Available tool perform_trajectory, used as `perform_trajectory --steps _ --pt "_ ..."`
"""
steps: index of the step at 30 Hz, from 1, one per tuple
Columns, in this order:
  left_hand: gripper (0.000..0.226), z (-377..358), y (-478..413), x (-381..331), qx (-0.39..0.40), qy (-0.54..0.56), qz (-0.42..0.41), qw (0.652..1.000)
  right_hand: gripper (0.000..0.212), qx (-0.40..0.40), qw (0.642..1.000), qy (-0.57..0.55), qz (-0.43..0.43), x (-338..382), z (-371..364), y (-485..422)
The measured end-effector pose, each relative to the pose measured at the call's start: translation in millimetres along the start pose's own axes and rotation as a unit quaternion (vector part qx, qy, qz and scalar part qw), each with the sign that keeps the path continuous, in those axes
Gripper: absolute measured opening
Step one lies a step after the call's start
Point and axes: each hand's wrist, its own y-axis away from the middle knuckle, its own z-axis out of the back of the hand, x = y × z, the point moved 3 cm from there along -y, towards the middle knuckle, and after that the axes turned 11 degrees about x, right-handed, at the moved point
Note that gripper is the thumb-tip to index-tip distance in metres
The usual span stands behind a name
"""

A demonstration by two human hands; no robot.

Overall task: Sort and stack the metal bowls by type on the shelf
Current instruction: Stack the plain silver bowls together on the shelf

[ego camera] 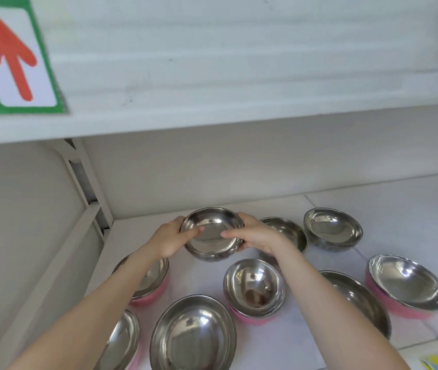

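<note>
Bowls are mostly unsorted: your left hand (167, 240) and right hand (259, 240) clasp a plain steel bowl (212, 233) at the shelf's (388, 206) back, while pink-sided bowls (406, 285) and plain ones lie scattered, only a few nested.

bright, even, soft daylight.
glare spots on the metal bowls (332, 228); arrow sign (12, 57) motion-blurred, edges bowed by the wide lens.

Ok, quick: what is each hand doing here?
Left hand: closed on the steel bowl, gripping its left rim.
Right hand: closed on the same bowl's right rim.
</note>
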Motion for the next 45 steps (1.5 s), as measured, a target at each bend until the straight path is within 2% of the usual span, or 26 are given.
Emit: perform_trajectory --steps 9,12,18,26,31,34,38,45 --pt "0.063 -37.9 16.6 -84.7 -0.031 0.017 0.006 0.999 0.042 0.002 1.000 -0.004 -0.004 1.5 55.5 70.2" --pt "0.057 -61.6 22.5 -112.8 -0.032 0.015 0.009 0.999 0.045 -0.004 1.000 0.006 -0.005 -5.0 78.4 95.0" --pt "0.062 -99.3 23.4 -164.7 -0.028 0.037 0.002 0.999 0.044 -0.009 1.000 0.017 -0.003 -17.2 126.3 133.8" --pt "0.058 -133.4 16.0 -216.5 -0.037 0.058 -0.004 0.998 0.040 -0.004 0.999 0.042 0.016 -29.5 179.4 169.4" --pt "0.065 -156.0 12.7 -254.2 -0.026 0.053 -0.007 0.998 0.037 -0.021 0.999 0.024 0.036 -41.8 211.5 199.1" --pt "0.059 -170.4 12.8 -277.0 -0.039 0.083 -0.012 0.996 0.033 -0.052 0.997 0.012 0.046 -46.4 232.5 215.5" --pt "0.058 -183.0 13.7 -306.3 -0.085 0.128 -0.010 0.988 0.021 -0.082 0.995 0.000 0.054 -48.0 256.3 222.7" --pt "0.050 -195.8 -22.6 -328.2 -0.118 0.178 0.008 0.977 0.028 -0.087 0.994 0.009 0.070 -42.1 287.8 195.9"
